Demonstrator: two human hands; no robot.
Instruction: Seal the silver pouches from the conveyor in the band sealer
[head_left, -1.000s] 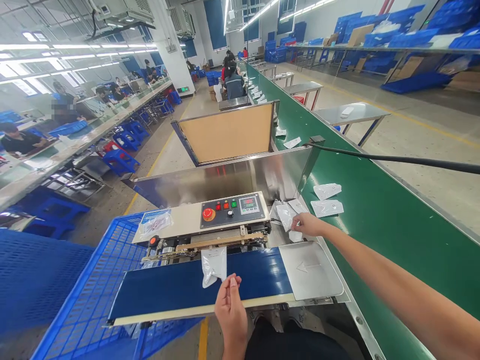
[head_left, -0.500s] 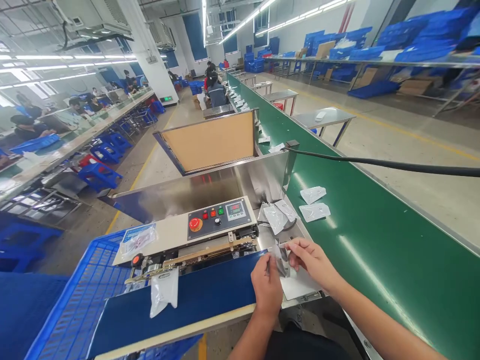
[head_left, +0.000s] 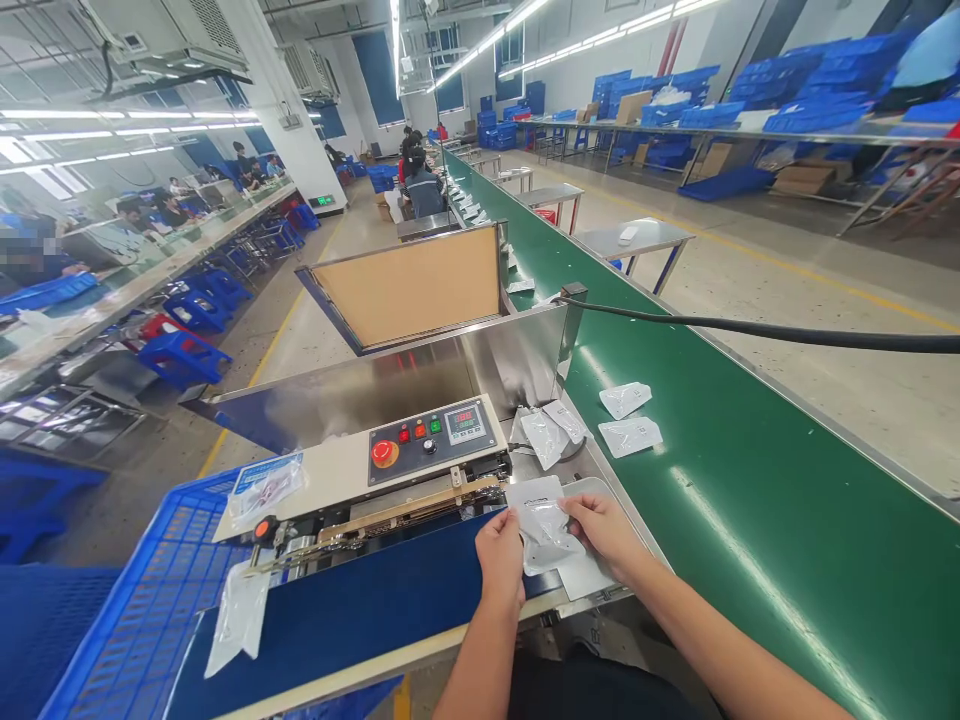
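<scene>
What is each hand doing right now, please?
Left hand: closed, holding a clear plastic pouch.
Right hand: closed, holding the same pouch.

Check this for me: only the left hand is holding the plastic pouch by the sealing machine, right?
Not quite: both hands hold it, not only the left. The head view shows the left hand and the right hand on the pouch, by the sealing machine.

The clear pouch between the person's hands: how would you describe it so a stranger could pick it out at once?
Find the green conveyor belt and the sealing machine beside it. At the machine's near corner, a clear plastic pouch is pinched between the left hand and right hand. It alone is held; the other pouches lie loose.
</scene>
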